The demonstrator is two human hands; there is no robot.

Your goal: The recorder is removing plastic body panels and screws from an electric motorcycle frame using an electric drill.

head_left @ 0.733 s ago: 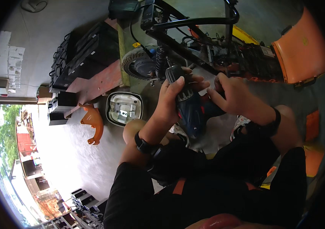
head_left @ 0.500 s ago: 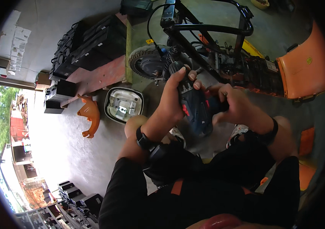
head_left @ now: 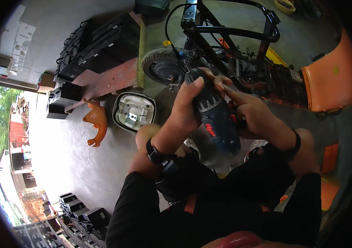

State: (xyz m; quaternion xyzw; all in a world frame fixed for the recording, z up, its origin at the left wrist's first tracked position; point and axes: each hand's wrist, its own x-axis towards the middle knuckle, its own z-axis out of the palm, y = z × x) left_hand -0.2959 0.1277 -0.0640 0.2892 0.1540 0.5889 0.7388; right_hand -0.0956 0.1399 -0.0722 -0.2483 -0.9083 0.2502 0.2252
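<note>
A dark blue cordless drill [head_left: 221,130] with red switches is held in front of my knees, its chuck pointing away from me. My left hand [head_left: 186,101] is closed around its chuck end, the thumb lying along the top. On the drill's right side my right hand [head_left: 252,111] is closed at the handle, with its index finger reaching forward toward the chuck. The handle is mostly hidden by that hand, and I cannot make out a bit. Beyond the drill stands a partly stripped scooter with a black tubular frame [head_left: 229,29] and a rear wheel [head_left: 159,66].
Left of my knees are a white-lined tub-shaped part [head_left: 135,112] and an orange curved panel [head_left: 97,123] on the floor. Black cases [head_left: 110,47] rest on a reddish plank platform [head_left: 108,82]. The scooter's orange body panel [head_left: 329,76] is at the right; more black boxes [head_left: 95,217] stand lower left.
The drill has shifted slightly right and its body has come closer to view. My right hand has moved forward along it, its index finger now stretched toward the chuck.
</note>
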